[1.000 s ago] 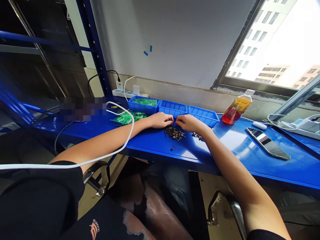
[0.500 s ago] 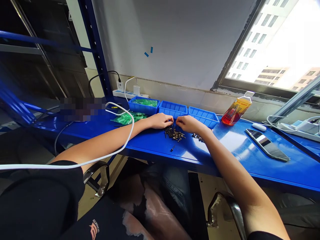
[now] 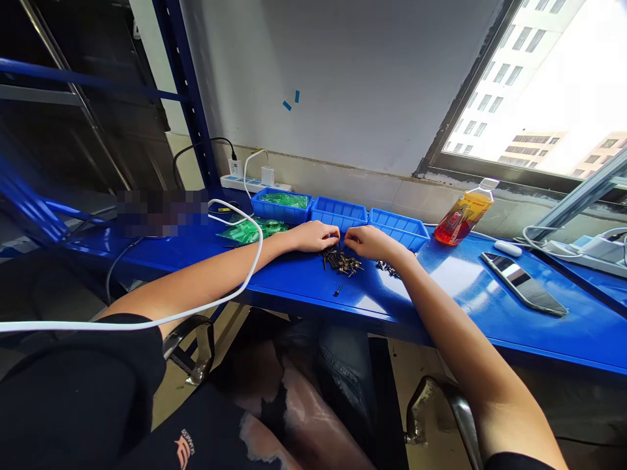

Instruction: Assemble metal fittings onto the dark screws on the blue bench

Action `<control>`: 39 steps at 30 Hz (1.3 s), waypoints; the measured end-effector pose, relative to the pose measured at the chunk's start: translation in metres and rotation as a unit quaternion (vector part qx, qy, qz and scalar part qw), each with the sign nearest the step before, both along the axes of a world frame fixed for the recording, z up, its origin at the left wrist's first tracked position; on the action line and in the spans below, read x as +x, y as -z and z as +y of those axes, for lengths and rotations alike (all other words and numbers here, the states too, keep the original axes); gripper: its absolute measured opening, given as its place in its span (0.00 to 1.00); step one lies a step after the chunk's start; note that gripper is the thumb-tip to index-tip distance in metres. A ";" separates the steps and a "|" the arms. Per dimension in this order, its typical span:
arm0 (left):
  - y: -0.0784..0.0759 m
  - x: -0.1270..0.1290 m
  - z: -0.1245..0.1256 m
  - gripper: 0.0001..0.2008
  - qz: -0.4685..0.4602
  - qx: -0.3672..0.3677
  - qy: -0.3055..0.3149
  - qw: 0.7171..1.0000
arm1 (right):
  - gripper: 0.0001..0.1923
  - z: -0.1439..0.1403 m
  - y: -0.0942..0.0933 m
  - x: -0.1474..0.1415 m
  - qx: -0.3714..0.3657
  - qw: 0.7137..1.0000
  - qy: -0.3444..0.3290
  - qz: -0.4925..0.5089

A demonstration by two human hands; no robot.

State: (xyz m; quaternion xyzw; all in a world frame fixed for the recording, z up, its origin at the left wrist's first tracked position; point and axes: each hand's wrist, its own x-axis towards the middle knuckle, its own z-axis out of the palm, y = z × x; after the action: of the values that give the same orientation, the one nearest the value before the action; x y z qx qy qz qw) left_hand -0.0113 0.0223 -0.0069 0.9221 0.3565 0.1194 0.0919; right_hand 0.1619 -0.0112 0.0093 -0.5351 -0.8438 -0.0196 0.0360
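Observation:
My left hand [image 3: 317, 236] is closed in a pinch just above the back of a pile of dark screws [image 3: 345, 262] on the blue table [image 3: 289, 284]. Facing it across a small gap, my right hand [image 3: 366, 241] has its fingers curled together too. Whatever lies between the fingertips of either hand is too small to make out. One single screw [image 3: 338, 290] lies apart, nearer the table's front edge. A second small heap of screws [image 3: 386, 268] is partly covered by my right wrist.
Three blue bins stand along the wall: a left bin [image 3: 281, 212] with green packets, a middle bin [image 3: 339, 214] and a right bin [image 3: 399, 228]. Green bags [image 3: 255, 230] lie left. A drink bottle [image 3: 463, 215] and phone [image 3: 523, 284] sit right. A white cable [image 3: 235, 294] crosses my left arm.

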 end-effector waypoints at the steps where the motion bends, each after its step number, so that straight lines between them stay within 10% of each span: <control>1: 0.000 0.000 0.000 0.14 0.000 0.000 0.001 1.000 | 0.10 0.000 0.000 0.000 0.000 1.000 -0.002 -0.001; 39: 0.001 0.000 0.002 0.14 0.008 0.015 0.007 1.000 | 0.11 0.000 0.000 0.000 0.006 1.000 0.002 -0.006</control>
State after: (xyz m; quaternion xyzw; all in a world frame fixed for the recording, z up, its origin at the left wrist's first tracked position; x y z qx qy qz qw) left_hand -0.0116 0.0248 -0.0082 0.9266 0.3493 0.1169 0.0759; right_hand 0.1618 -0.0108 0.0089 -0.5364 -0.8428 -0.0280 0.0342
